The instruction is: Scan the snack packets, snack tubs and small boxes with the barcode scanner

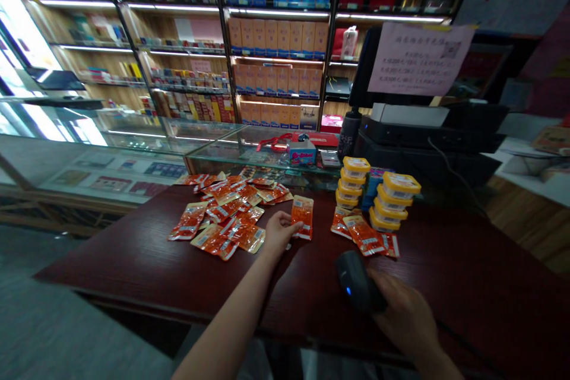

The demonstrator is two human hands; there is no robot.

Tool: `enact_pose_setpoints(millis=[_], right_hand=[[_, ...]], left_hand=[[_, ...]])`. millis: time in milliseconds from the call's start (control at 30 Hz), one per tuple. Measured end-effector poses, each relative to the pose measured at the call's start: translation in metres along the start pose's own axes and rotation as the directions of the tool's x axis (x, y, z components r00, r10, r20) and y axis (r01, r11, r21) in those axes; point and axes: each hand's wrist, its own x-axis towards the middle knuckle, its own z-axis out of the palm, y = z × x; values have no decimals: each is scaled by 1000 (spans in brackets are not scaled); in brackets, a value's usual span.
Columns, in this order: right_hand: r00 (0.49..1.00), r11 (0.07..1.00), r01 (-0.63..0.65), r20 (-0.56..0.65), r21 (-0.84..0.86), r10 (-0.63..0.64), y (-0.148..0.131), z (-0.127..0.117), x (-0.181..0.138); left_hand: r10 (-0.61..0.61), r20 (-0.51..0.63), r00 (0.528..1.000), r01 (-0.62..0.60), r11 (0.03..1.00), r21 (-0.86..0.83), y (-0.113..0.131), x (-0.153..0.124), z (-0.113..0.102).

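Note:
My left hand (276, 230) reaches over the dark red counter (133, 267) and pinches one orange snack packet (303, 217) by its left edge. Just left of it lies a loose pile of several orange packets (227, 214). My right hand (407, 314) grips a black handheld barcode scanner (355, 281) with a small blue light, pointed toward the packets. A smaller heap of orange packets (365, 234) lies ahead of the scanner, on the right.
Two stacks of yellow-lidded tubs (396, 199) stand behind the small heap. A black cash register with a paper notice (418, 59) stands at the back right. A glass display case (214, 151) and lit shelves of boxes (276, 41) fill the background.

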Motion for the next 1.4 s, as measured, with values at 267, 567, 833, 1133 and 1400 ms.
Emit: enact_pose_setpoints(millis=[267, 567, 833, 1133, 1400], right_hand=[[1000, 1000, -12, -11, 28, 12, -3, 4, 1], [998, 998, -58, 3, 29, 58, -3, 7, 0], [999, 998, -41, 10, 40, 41, -1, 9, 0], [999, 1000, -18, 35, 6, 17, -1, -1, 2], [999, 999, -13, 34, -33, 14, -1, -1, 1]], left_hand=[[-109, 306, 946, 60, 984, 165, 6, 4, 17], [71, 477, 876, -413, 622, 665, 26, -8, 62], [115, 506, 855, -451, 645, 617, 8, -14, 64], [287, 297, 911, -406, 481, 777, 38, -40, -11], [286, -231, 930, 172, 215, 961, 51, -52, -90]])
